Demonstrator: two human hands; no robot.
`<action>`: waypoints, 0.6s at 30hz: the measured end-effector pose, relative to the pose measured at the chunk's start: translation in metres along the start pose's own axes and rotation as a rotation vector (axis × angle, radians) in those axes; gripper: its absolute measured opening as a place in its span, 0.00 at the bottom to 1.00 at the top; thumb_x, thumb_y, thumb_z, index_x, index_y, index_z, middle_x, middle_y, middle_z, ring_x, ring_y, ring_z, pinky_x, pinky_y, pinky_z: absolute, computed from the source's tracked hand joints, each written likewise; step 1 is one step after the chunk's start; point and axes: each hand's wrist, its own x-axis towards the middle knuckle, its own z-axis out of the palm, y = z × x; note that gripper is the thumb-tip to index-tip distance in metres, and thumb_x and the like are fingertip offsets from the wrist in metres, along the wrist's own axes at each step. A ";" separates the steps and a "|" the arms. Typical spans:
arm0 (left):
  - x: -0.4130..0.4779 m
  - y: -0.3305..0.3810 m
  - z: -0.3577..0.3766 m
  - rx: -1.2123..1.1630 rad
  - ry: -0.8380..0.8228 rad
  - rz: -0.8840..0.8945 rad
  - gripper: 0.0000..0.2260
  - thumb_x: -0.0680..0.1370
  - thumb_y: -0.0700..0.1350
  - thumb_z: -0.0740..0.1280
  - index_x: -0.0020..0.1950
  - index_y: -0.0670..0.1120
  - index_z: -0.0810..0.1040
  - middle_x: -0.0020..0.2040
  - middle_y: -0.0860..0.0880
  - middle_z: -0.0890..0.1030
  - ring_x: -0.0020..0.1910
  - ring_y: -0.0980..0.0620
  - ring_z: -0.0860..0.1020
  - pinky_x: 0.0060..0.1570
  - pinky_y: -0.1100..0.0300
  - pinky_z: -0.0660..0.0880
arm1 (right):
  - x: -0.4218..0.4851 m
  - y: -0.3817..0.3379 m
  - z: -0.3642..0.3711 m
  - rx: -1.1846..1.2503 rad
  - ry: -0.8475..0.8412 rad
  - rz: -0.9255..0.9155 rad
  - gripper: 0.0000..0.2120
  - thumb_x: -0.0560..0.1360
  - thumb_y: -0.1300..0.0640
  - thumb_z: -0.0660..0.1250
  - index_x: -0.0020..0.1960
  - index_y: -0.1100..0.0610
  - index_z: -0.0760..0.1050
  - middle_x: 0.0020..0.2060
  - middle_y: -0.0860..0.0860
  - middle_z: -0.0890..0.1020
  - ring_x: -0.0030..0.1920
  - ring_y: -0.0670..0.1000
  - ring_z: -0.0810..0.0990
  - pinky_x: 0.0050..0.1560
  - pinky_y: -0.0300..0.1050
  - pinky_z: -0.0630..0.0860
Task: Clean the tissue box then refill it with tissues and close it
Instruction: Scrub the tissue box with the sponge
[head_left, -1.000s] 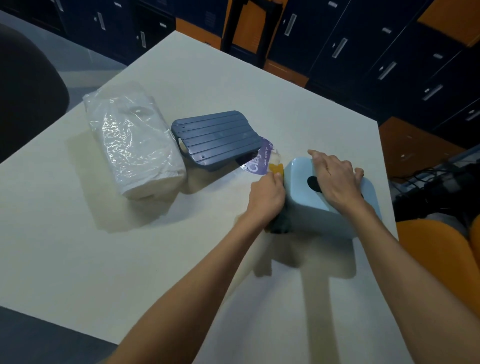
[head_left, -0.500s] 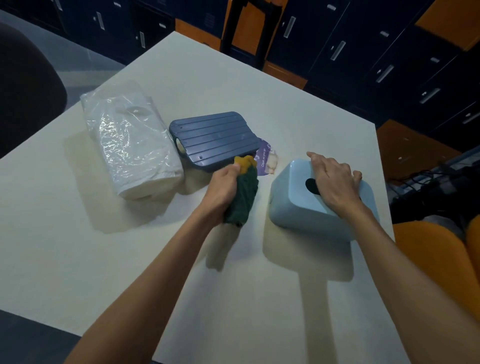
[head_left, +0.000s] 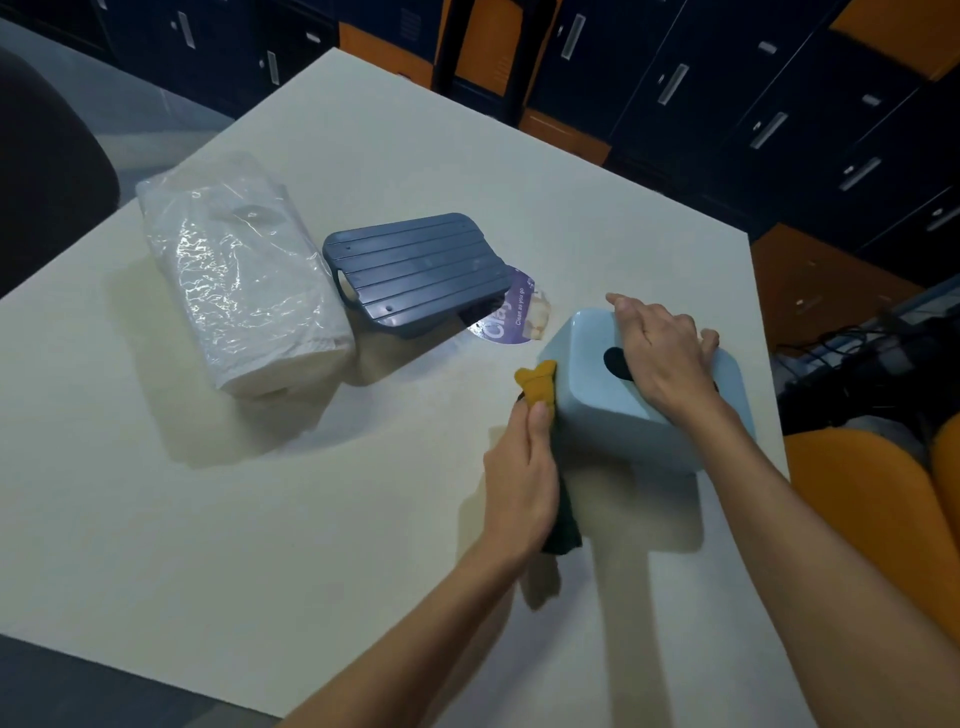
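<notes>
Back from the table's middle, our left hand (head_left: 522, 475) pressed the cloth (head_left: 540, 387), gripped in its fingers, against the tissue box (head_left: 597, 395); our right hand (head_left: 662, 356) lay flat on top.

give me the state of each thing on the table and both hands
tissue box: upside-up shell, base off, held steady
dark blue base: detached, lying beside the box
tissue pack: still wrapped, lying flat
cloth: pressed against the box side
left hand: gripping the cloth
right hand: flat on the box top

Head cam, close, looks fwd & down over table (head_left: 363, 519).
</notes>
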 end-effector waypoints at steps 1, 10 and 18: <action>-0.002 0.001 0.003 -0.021 0.013 0.013 0.19 0.84 0.55 0.50 0.62 0.46 0.75 0.56 0.49 0.79 0.52 0.52 0.75 0.54 0.59 0.68 | 0.000 0.000 0.000 -0.005 0.002 0.001 0.25 0.81 0.42 0.39 0.71 0.44 0.66 0.67 0.50 0.73 0.67 0.56 0.66 0.70 0.63 0.50; 0.030 0.021 0.018 -0.181 0.002 0.061 0.17 0.83 0.56 0.52 0.62 0.53 0.77 0.61 0.56 0.79 0.59 0.57 0.75 0.63 0.60 0.70 | -0.001 0.000 0.000 -0.010 0.006 0.008 0.25 0.81 0.43 0.39 0.71 0.43 0.66 0.68 0.50 0.72 0.67 0.56 0.65 0.70 0.63 0.50; 0.029 0.018 0.000 -0.080 -0.074 0.351 0.15 0.83 0.48 0.58 0.70 0.52 0.74 0.67 0.62 0.73 0.66 0.68 0.69 0.66 0.73 0.62 | -0.002 -0.001 -0.001 -0.006 0.008 0.002 0.24 0.82 0.43 0.40 0.71 0.44 0.66 0.68 0.51 0.73 0.67 0.57 0.66 0.69 0.63 0.51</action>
